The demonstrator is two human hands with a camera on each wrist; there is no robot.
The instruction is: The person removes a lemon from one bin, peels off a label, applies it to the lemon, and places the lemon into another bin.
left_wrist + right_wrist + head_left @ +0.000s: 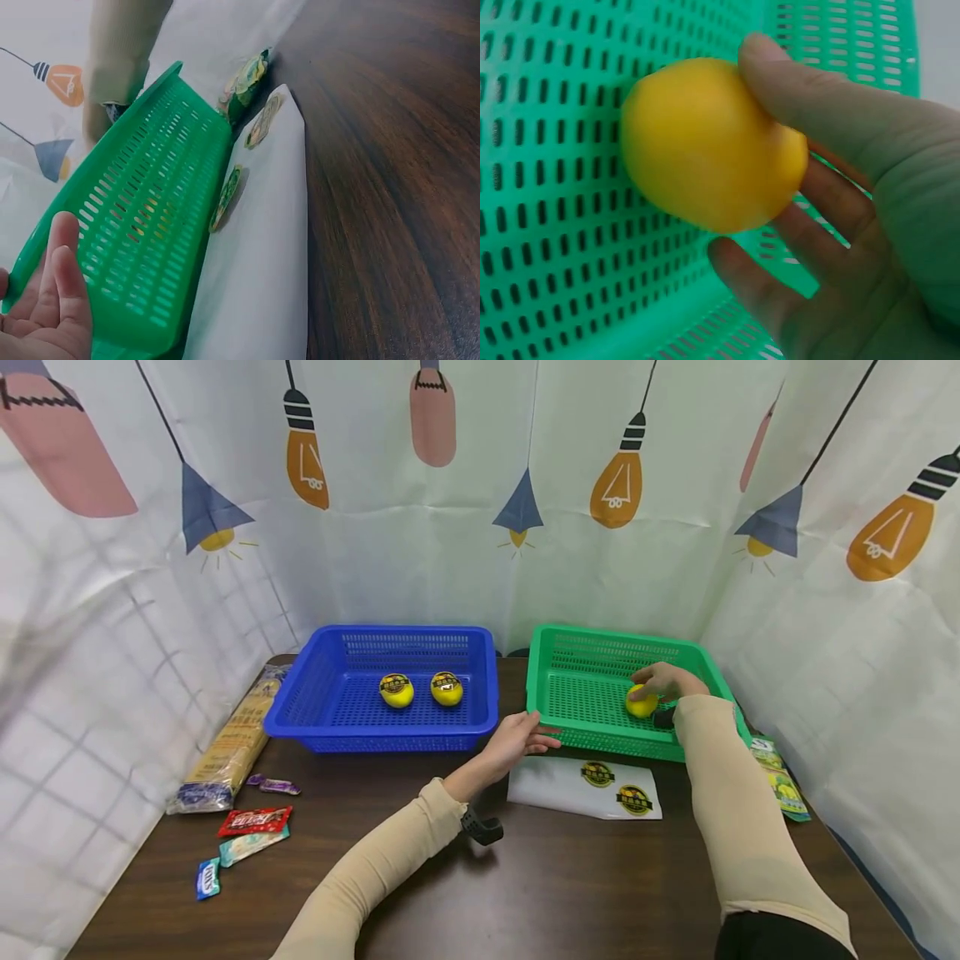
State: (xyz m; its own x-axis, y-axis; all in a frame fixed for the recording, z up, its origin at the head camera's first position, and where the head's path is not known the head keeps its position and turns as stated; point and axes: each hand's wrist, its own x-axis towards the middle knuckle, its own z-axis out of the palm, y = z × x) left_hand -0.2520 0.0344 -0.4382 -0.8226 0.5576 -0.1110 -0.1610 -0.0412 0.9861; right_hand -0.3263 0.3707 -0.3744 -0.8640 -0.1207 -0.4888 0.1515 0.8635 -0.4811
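Observation:
Inside the green basket [592,714], my right hand [667,681] holds a yellow lemon [705,146] near the front right. In the right wrist view the thumb lies on one side of the lemon and the fingers on the other, with the perforated basket wall close behind. My left hand [517,743] is at the basket's front left corner, thumb at the rim and fingers [71,289] along the outer wall. Just in front of the basket lies a white sheet [551,785] bearing two round black-and-yellow stickers [597,773].
A blue basket [300,727] to the left contains two lemons [396,691] with dark labels. Beside it lie a long yellow-brown package [232,735] and several small wrapped snacks [255,821]. A green-yellow packet [780,777] rests right of the green basket. Printed curtains surround the dark wooden table [562,885].

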